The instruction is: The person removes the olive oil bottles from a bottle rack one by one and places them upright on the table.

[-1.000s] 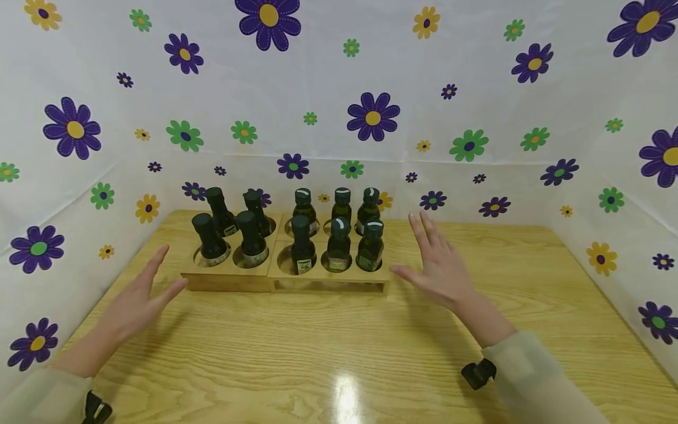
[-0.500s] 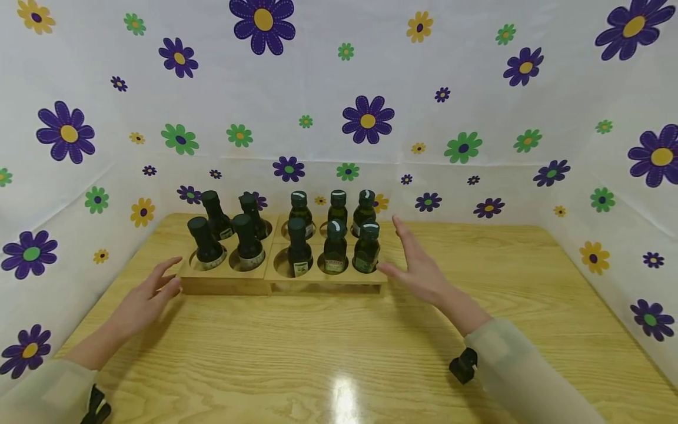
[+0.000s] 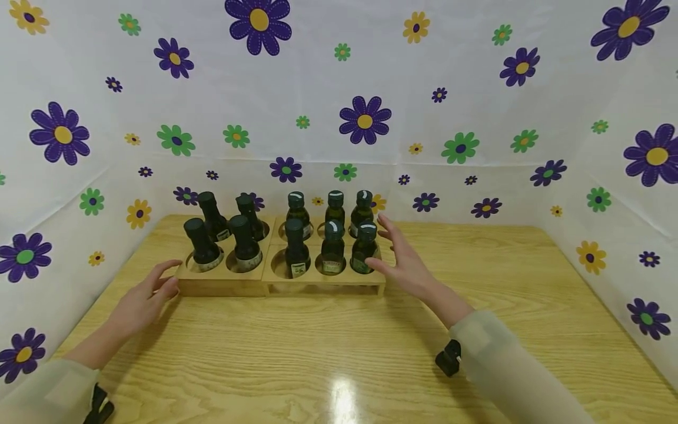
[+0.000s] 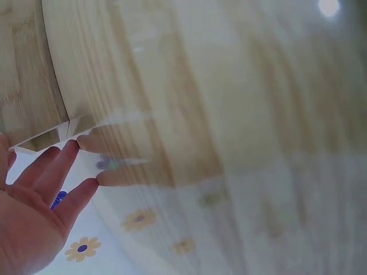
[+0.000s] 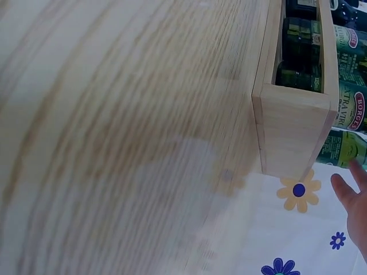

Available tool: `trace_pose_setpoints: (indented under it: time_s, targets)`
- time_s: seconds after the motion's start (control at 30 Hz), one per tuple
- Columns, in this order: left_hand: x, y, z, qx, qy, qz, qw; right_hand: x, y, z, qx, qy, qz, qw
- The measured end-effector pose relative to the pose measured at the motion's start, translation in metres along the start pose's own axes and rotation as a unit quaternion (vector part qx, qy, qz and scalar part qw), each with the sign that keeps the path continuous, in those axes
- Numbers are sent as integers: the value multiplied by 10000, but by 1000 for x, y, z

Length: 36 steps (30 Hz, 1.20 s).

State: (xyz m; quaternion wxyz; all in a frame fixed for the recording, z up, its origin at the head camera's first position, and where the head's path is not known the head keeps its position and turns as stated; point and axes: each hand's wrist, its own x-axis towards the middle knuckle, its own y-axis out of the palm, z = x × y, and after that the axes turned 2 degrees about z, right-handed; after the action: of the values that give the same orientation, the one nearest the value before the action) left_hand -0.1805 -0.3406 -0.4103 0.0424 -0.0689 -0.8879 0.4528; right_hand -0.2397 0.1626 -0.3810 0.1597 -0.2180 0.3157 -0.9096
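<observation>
Two wooden bottle holders stand side by side in the head view, a left one (image 3: 219,288) and a right one (image 3: 323,280). Dark-topped green bottles (image 3: 243,238) fill the left holder's holes, some tilted. In the right holder are several more, among them a front-right bottle (image 3: 363,252). My left hand (image 3: 139,305) has its fingertips at the left holder's left end; whether they touch is unclear. Beside the front-right bottle is my right hand (image 3: 410,268), thumb and fingers spread apart around it. In the right wrist view the hand (image 5: 358,212) is near a green-labelled bottle (image 5: 346,149).
The holders rest on a wood-grain table (image 3: 296,359). A white cloth with flower prints (image 3: 413,70) closes off the back and sides. Dark wrist cameras sit at both sleeves, the right one (image 3: 449,358) low over the table.
My right hand has moved left, to the right holder's front-right bottle. The left hand has lowered to the left holder's end, its fingers drawn closer together. The holders look unmoved; the view shifted slightly.
</observation>
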Motion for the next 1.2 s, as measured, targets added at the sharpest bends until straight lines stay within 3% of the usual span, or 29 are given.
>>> trace_pose_setpoints:
  time_s: [0.23,0.5,0.9,1.2]
  targets:
    - [1,0,1,7,-85,24,10000,6,5,-1,8,-290,-263,9992]
    - [2,0,-1,104,-197,117,9997,8,9,0,44,14,-107,9999]
    - [3,1,4,110,-167,148,9997,6,17,-8,313,-448,-149,9984]
    - [3,0,7,125,-208,184,9995,5,19,-4,209,-454,-178,9986]
